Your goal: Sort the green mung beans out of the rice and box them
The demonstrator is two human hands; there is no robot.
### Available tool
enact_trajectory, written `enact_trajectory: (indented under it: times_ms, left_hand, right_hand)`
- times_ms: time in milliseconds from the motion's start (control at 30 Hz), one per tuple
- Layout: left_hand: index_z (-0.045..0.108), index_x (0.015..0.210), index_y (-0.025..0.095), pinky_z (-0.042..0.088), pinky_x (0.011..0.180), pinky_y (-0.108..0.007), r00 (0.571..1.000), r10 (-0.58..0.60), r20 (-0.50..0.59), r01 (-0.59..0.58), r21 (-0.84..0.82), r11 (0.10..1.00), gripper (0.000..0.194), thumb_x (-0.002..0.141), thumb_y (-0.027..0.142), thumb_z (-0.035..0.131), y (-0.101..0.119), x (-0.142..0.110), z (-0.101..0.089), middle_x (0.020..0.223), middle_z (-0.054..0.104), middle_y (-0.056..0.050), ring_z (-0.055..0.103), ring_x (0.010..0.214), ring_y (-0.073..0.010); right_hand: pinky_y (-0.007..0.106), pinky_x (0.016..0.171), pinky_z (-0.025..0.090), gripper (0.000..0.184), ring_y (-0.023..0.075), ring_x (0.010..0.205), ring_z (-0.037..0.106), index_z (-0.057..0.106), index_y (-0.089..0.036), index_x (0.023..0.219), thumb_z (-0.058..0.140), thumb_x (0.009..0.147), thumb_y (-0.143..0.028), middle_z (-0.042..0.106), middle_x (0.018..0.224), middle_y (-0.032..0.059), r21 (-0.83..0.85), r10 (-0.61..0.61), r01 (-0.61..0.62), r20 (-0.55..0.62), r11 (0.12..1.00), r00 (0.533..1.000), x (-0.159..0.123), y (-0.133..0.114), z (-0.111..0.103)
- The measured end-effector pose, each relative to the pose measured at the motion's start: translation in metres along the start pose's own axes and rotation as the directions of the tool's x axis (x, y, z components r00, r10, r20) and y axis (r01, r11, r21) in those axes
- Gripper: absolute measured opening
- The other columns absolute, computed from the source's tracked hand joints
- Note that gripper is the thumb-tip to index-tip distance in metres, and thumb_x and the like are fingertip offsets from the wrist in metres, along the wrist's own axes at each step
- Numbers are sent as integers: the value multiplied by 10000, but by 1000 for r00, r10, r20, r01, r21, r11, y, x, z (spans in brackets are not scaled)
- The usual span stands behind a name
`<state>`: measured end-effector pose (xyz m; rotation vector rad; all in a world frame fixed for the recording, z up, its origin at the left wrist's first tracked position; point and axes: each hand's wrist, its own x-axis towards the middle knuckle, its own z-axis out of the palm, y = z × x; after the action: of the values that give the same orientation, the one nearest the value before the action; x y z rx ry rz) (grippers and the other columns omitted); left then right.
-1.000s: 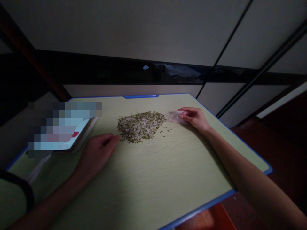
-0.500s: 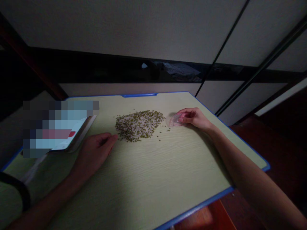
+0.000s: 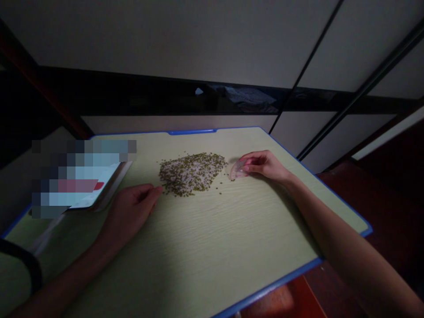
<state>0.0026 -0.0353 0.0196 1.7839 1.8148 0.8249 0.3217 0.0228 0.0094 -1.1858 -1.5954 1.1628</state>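
A flat pile of small green beans mixed with pale, rice-like grains lies on the table, with a few strays at its right. My right hand pinches a clear, pink-tinged protractor just right of the pile, its curved edge facing the grains. My left hand rests at the pile's lower left, fingers curled and thumb pressed to them. The left fingertips are beside the nearest grains; whatever they may hold is hidden.
The pale table has a blue rim. On its left a tablet-like screen, partly pixelated, leans in a holder. A black curved strap or cable crosses the lower left. Behind stand cabinet panels with a dark open shelf.
My right hand has shifted slightly left and toward me with the protractor, which now tilts differently near the stray beans. The left hand has stayed still.
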Motion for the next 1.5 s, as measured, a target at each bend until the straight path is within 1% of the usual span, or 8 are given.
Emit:
enact_trajectory:
  times_ms: [200, 267, 500, 633, 800, 900, 1267, 1500]
  left_hand:
    - [364, 384, 223, 259, 408, -219, 1000, -19, -1, 19, -4, 1000, 375, 647, 490, 385, 1, 0, 0, 333, 338, 83, 347, 357, -85]
    - [367, 387, 225, 266, 408, -219, 1000, -31, -1, 31, -16, 999, 374, 638, 501, 385, 2, 0, 0, 334, 344, 83, 347, 354, -85]
    - [367, 378, 224, 257, 408, -221, 1000, -19, 0, 19, 3, 1000, 371, 635, 490, 391, 2, 0, 1, 332, 343, 81, 347, 353, -84]
    - [370, 381, 223, 264, 414, -220, 1000, -8, -4, 8, -1, 1000, 369, 641, 484, 395, 1, -1, 0, 338, 351, 80, 354, 358, -86]
    - [381, 387, 221, 256, 408, -219, 1000, -6, 7, 6, 5, 1000, 382, 658, 491, 396, -1, -1, 0, 336, 355, 81, 355, 356, -88]
    - [370, 386, 221, 259, 410, -219, 1000, -9, 7, 9, 3, 1000, 384, 664, 485, 393, -1, 0, 0, 333, 345, 83, 351, 354, -87]
    - [363, 401, 219, 259, 426, -223, 1000, -16, 13, 16, -8, 1000, 363, 678, 450, 403, 1, -3, -2, 349, 343, 85, 350, 374, -88]
    - [367, 393, 218, 251, 425, -224, 1000, -7, 18, 7, 10, 1000, 371, 679, 452, 399, 2, -1, -1, 343, 345, 81, 350, 370, -91]
  right_hand:
    - [215, 433, 336, 240, 64, 450, 444, 675, -121, 815, 728, 591, -191, 565, 544, -35, -58, 56, -46, 184, 997, 981, -5, -3, -9]
    - [210, 427, 327, 237, 61, 449, 439, 673, -117, 813, 725, 594, -190, 562, 546, -35, -75, 69, -55, 202, 996, 977, -6, -5, -10]
    - [206, 422, 305, 230, 59, 440, 422, 656, -108, 790, 707, 580, -188, 549, 528, -37, -100, 45, -36, 95, 994, 994, -5, -6, 1]
    - [205, 415, 298, 244, 57, 435, 408, 644, -100, 778, 706, 563, -197, 539, 529, -35, -131, 22, -24, -19, 991, 1000, -2, -4, 2]
    - [208, 432, 316, 271, 71, 469, 429, 646, -98, 780, 705, 560, -243, 545, 560, -17, -196, -52, 22, -150, 980, 987, 1, 3, -3]
    - [212, 447, 336, 279, 82, 494, 450, 651, -103, 809, 700, 574, -246, 562, 585, -6, -213, -62, 27, -158, 977, 985, 2, 6, -5]
    - [217, 454, 351, 283, 94, 496, 478, 659, -110, 806, 708, 563, -247, 598, 600, 8, -206, -45, 25, -92, 978, 995, 0, 0, 1]
    - [221, 452, 350, 268, 87, 485, 460, 659, -108, 808, 702, 586, -250, 600, 596, 12, -220, -71, 37, -145, 975, 987, 0, 0, 0]
